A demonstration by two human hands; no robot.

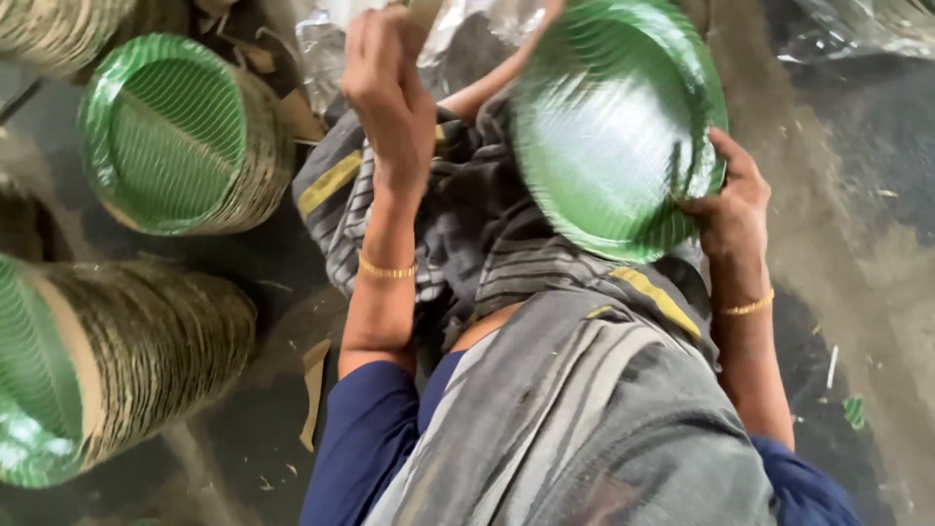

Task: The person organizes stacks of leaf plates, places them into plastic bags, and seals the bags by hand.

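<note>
A person's right hand [732, 209] pinches the rim of a green paper plate [614, 127] between its fingers; the left hand [390, 93], fingers curled and empty-looking, hovers beside it, and a steady rim grip seems wise.

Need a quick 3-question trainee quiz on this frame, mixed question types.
1. True or false: the right hand grips the rim of a green plate.
2. What does the left hand hold? A) a plate B) nothing clearly visible C) a cup
3. On which side of the picture do the plate stacks lie on their sides?

Key: 1 true. 2 B; it is raised near crinkled clear plastic, its grip unclear. 3 The picture's left.
</note>
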